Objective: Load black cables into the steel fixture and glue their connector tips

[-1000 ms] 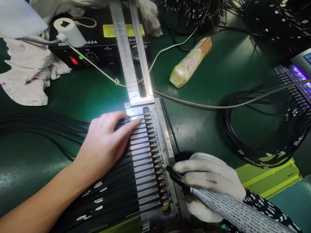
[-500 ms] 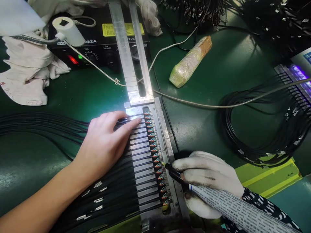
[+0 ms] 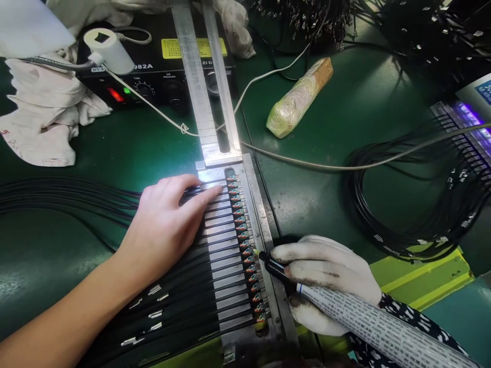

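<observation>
My bare left hand (image 3: 169, 214) lies over the upper black cables (image 3: 222, 255), thumb and index finger stretched apart and touching them on the metal fixture (image 3: 226, 291). Its other fingers are hidden. The cables lie side by side across the fixture, with small connector ends carrying coloured wires (image 3: 247, 250) in a row along its slot. In a stained white glove, my right hand (image 3: 326, 276) grips a glue dispensing tube (image 3: 368, 317) with a printed wrap and black front end. Its pale yellow-green tip is at a connector midway down the row.
Behind the fixture sits a black control box (image 3: 153, 82) with lit lights, a slotted metal bar (image 3: 195, 76) reaching over it. A plastic-wrapped block (image 3: 299, 99) lies to the right, beyond a thin hose (image 3: 314, 164). Coiled black cables (image 3: 360, 204) and a purple-lit fixture (image 3: 473, 117) are far right.
My right hand and the glue dispensing tube have shifted very slightly up and left, the tip staying by the middle connectors. My left hand keeps its place.
</observation>
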Demonstrator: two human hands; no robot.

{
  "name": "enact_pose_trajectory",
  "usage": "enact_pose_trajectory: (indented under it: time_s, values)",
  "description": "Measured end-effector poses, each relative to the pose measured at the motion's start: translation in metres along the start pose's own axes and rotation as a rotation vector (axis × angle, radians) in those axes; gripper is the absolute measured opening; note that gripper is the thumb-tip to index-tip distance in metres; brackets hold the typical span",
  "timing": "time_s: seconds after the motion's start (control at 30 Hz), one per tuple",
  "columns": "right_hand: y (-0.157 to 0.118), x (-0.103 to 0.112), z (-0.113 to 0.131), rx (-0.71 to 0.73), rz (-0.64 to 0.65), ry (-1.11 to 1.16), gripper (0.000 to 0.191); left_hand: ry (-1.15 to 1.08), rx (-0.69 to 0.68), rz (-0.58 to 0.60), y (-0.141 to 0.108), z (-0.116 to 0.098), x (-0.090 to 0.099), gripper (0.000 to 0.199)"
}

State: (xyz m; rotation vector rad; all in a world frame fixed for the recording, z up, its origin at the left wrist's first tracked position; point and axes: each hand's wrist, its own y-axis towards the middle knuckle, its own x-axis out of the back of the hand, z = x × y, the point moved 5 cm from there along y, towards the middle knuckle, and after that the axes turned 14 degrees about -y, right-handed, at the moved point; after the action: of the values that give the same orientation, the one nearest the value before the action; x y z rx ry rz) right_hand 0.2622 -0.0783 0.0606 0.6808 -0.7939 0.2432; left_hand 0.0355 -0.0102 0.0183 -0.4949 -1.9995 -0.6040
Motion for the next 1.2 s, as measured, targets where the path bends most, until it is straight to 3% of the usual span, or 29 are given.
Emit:
enact_pose_trajectory:
  time_s: [0.2, 0.43, 1.2]
  values:
    - [-0.005, 0.008, 0.008, 0.0, 0.014, 0.013, 0.02, 0.01, 0.005, 0.001, 0.001, -0.001, -0.001, 0.037]
    - [-0.018, -0.003, 0.007, -0.016, -0.052, 0.095, 0.012, 0.017, 0.001, -0.005, 0.001, -0.001, 0.0, 0.036]
    - [-0.02, -0.005, 0.005, -0.055, -0.005, 0.093, 0.01, 0.015, -0.018, -0.017, 0.001, -0.001, -0.001, 0.035]
